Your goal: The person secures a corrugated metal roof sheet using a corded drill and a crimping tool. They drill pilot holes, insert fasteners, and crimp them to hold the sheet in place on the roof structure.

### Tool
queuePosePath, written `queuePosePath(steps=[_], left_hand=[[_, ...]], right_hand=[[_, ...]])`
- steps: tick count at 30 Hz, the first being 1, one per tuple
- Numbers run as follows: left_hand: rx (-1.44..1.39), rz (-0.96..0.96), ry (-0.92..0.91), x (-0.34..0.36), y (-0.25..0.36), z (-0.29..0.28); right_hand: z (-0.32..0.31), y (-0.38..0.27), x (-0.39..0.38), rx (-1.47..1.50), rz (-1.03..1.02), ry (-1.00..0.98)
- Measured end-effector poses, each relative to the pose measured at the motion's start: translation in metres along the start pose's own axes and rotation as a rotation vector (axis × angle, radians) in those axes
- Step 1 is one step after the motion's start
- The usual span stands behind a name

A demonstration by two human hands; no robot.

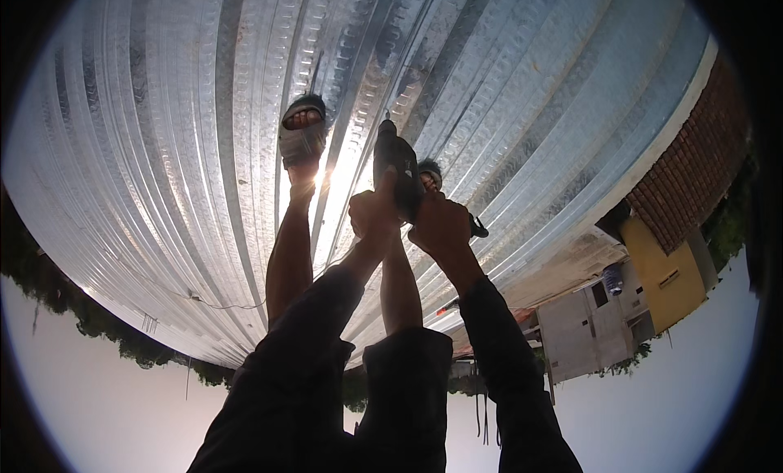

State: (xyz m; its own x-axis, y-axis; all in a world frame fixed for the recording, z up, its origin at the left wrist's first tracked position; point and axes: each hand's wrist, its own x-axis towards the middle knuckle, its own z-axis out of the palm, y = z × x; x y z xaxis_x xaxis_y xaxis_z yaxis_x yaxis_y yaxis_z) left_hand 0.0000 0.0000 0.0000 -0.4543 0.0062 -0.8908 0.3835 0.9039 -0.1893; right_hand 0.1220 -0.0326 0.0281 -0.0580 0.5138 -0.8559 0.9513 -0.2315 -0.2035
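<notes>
A dark power drill [397, 156] is between my two hands, its slim bit pointing away from me toward the ribbed metal roof [506, 81]. Whether the tip touches the metal I cannot tell. My left hand [373, 214] is closed against the left side of the drill's body. Around its rear and handle, my right hand [440, 228] is wrapped; strong backlight hides the finger details. A dark strap or loop [478, 226] sticks out beside the right hand. My left foot, in a sandal [301, 139], stands on the sheeting, and the drill partly covers the other sandal [434, 170].
Sunlight glares off the ribs between my feet. A thin cable [232, 307] trails over the sheeting at the lower left. On the right the roof ends at a pale edge [681, 118], with a tiled roof [693, 159] and a yellow wall [662, 269] beyond.
</notes>
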Motion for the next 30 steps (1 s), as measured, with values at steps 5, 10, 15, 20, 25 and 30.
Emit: queuePosePath(steps=[5, 10, 15, 20, 25, 30], left_hand=[[-0.007, -0.020, 0.036, 0.007, 0.003, 0.012], [-0.130, -0.065, -0.028, 0.000, 0.009, 0.022], [-0.169, -0.080, 0.007, 0.007, 0.003, 0.029], [-0.176, -0.071, -0.002, 0.021, -0.005, 0.041], [-0.515, 0.167, -0.089, 0.035, -0.004, 0.041], [-0.703, 0.215, -0.236, 0.037, -0.017, 0.043]], right_hand=[[-0.020, 0.010, 0.012, 0.018, -0.024, -0.120], [-0.020, 0.026, 0.015, -0.060, -0.102, 0.050], [-0.030, 0.023, 0.018, -0.122, -0.096, -0.013], [-0.038, 0.023, 0.019, -0.152, -0.141, 0.001], [-0.048, 0.018, 0.035, -0.079, -0.149, -0.053], [-0.042, 0.015, 0.031, -0.196, -0.223, 0.126]])
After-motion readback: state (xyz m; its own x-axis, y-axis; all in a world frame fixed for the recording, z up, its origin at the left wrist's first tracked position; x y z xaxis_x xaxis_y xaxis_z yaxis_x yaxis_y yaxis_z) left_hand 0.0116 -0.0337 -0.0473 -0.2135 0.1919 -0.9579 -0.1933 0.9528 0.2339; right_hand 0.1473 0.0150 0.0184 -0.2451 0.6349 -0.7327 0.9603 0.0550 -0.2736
